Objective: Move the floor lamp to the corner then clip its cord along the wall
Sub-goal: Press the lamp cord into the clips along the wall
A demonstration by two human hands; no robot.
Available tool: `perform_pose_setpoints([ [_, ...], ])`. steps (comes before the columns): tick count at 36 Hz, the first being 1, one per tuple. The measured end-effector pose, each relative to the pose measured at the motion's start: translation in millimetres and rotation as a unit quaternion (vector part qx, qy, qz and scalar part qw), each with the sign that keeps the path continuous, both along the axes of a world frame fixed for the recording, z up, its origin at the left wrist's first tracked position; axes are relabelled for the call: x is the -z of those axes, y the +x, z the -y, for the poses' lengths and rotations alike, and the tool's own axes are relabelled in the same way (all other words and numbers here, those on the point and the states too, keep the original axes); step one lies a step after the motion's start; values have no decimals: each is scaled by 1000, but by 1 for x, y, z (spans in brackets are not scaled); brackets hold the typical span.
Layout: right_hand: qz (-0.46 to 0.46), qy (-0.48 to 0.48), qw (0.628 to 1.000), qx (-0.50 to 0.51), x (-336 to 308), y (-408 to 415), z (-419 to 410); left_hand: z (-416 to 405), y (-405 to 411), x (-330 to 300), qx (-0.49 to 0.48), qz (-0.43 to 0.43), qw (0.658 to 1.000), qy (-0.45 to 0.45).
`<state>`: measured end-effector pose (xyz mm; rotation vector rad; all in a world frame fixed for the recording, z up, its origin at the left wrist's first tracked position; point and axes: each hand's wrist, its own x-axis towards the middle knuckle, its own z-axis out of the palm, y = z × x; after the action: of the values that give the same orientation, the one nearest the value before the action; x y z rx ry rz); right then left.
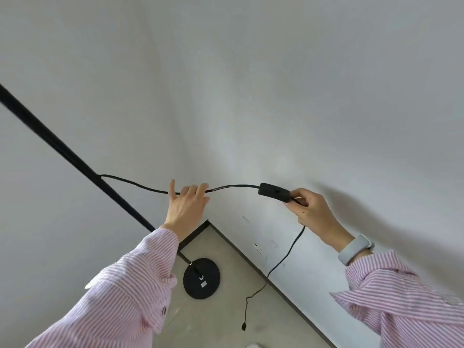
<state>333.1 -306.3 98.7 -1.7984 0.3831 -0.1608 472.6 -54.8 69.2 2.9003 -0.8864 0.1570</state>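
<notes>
The black floor lamp's pole (pixel 62 149) slants from the upper left down to its round black base (pixel 201 278) on the floor in the corner. A thin black cord (pixel 130 182) leaves the pole and runs right along the wall. My left hand (pixel 187 204) presses the cord against the wall with fingers spread. The cord goes on to a black inline switch (pixel 274 192). My right hand (pixel 310 212) pinches the cord just past the switch. From there the cord hangs down to its plug (pixel 243 326) on the floor.
Two white walls meet at the corner (pixel 183 146), with a dark baseboard (pixel 251 254) along the bottom. A wall socket (pixel 259 249) sits low on the right wall. The floor (pixel 226 310) is pale grey-beige.
</notes>
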Motion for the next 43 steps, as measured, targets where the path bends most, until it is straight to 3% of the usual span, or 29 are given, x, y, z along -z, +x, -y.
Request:
perform_pose_setpoints([
  [4,-27,-13,1000,7,5,-24,15,23,-8,-5,65,-7,996,-62],
  [10,-124,-86,985,-88,33,-59,23,13,19,-14,-94,-5,994,-57],
  [13,-153,-119,979,-66,49,-76,33,14,22,-16,-114,-37,993,3],
  [17,-124,-143,981,-37,52,-74,30,40,-12,-7,47,-92,995,2],
  [20,-79,-146,985,-52,43,-60,18,76,-56,2,201,-59,978,14],
  [23,-53,-118,990,-52,36,-51,14,102,-88,14,258,-104,960,26],
  [25,-62,-104,990,-76,36,-53,16,103,-89,19,241,-133,961,12],
  [28,-103,-83,985,-114,48,-63,21,91,-70,22,169,-71,983,18],
  [32,-150,-100,981,-69,72,-75,31,62,-36,19,-11,-80,997,-6],
  [34,-148,-104,983,-33,78,-69,29,50,-26,24,-43,-89,995,17],
  [39,-86,-93,989,-74,68,-33,0,73,-55,32,111,-124,986,28],
  [41,-76,-81,989,-102,65,-23,-7,84,-63,34,155,-215,964,-10],
  [43,-82,-76,987,-115,67,-20,-6,84,-60,33,128,-313,941,-23],
])
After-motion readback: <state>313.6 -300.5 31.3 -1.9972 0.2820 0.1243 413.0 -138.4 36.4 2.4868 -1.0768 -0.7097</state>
